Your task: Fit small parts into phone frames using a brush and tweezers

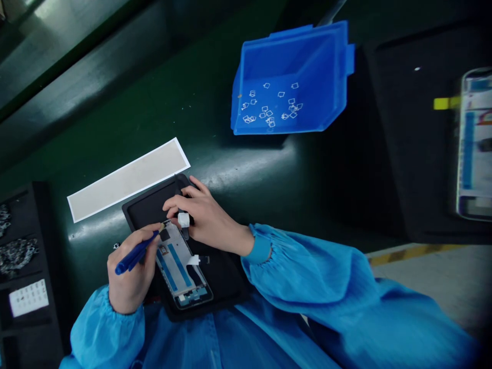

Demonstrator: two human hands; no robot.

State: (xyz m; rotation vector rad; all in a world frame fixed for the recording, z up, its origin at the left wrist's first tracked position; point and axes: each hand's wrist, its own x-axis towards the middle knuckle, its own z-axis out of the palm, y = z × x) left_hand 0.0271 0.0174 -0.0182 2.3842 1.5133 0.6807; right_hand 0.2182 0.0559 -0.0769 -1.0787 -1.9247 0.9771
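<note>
My left hand [132,261] grips a blue pen-like tool [136,253], its pale tip at the upper end of an opened phone [179,264]. The phone lies tilted in a black tray [148,209], with blue strips and a white tab with a flex cable [199,260] at its right side. Over the phone's top right corner, my right hand [207,218] has its fingers curled round a dark, thin tool that is partly hidden. A small white square part [183,220] shows by those fingers.
A blue bin [290,51] with several small square frames stands at the back. Behind the tray lies a pale, white-edged strip [128,179]. A black compartment tray [38,225] is at left; another phone [476,148] sits on a dark tray [415,154] at right.
</note>
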